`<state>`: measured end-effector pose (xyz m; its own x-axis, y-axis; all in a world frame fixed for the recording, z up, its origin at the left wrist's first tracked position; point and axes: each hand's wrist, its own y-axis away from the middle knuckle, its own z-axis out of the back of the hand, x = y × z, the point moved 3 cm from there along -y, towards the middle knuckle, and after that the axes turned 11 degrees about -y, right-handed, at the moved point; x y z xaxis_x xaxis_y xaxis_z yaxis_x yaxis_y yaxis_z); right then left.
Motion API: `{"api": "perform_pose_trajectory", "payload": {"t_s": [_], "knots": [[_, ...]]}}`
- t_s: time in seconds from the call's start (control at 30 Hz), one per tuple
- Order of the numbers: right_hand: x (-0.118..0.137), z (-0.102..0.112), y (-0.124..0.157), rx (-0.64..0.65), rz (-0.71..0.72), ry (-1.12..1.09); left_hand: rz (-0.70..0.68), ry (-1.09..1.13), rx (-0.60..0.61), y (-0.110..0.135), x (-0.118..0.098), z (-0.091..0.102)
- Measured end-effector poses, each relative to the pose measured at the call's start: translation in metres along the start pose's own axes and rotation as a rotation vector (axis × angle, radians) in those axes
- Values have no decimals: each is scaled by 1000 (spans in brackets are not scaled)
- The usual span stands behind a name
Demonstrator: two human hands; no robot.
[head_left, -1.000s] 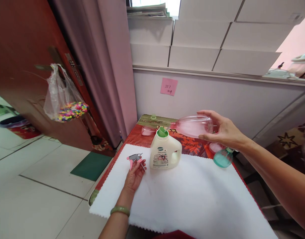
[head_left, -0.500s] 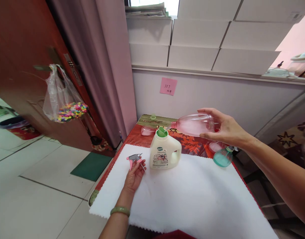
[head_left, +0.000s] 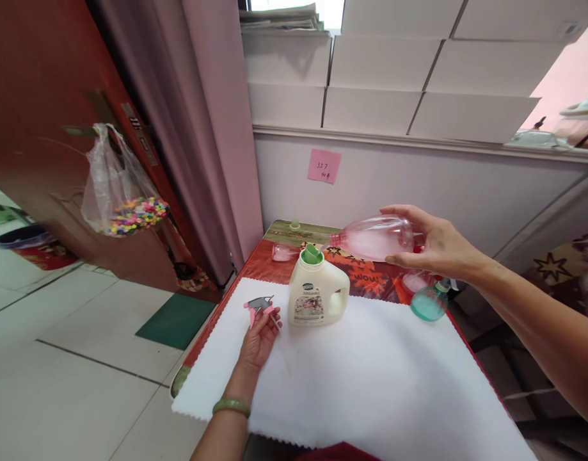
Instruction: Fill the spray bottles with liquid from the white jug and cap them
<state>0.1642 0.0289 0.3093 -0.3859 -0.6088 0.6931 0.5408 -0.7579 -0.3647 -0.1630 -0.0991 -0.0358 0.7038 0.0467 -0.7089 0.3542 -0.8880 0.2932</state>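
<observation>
My right hand [head_left: 432, 246] grips a clear pink bottle [head_left: 373, 238] near its base. The bottle lies almost level, its neck to the left, and a whitish stream runs from it into the green mouth [head_left: 311, 254] of a cream jug [head_left: 309, 291]. The jug stands upright on the white cloth, its handle to the right. In my left hand [head_left: 261, 336], over the cloth left of the jug, is a pink and grey trigger sprayer head [head_left: 260, 305]; the fingers are closed round it.
A spray bottle with green liquid [head_left: 428, 305] stands at the table's right edge, beside a pink bottle [head_left: 413, 283]. Behind the jug are another pink container [head_left: 284, 253] and a green cap [head_left: 294, 226]. White cloth [head_left: 361, 384] covers the table's near part.
Almost nothing differs. The pink bottle and my right hand have shifted very slightly, and the stream still runs into the jug. My left hand stays in place.
</observation>
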Motion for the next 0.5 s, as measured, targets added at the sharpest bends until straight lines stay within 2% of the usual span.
{"api": "perform_pose_trajectory", "payload": {"t_s": [0.5], "knots": [[8, -2, -4, 23, 18, 30, -9, -8, 20, -1, 0, 1]]}}
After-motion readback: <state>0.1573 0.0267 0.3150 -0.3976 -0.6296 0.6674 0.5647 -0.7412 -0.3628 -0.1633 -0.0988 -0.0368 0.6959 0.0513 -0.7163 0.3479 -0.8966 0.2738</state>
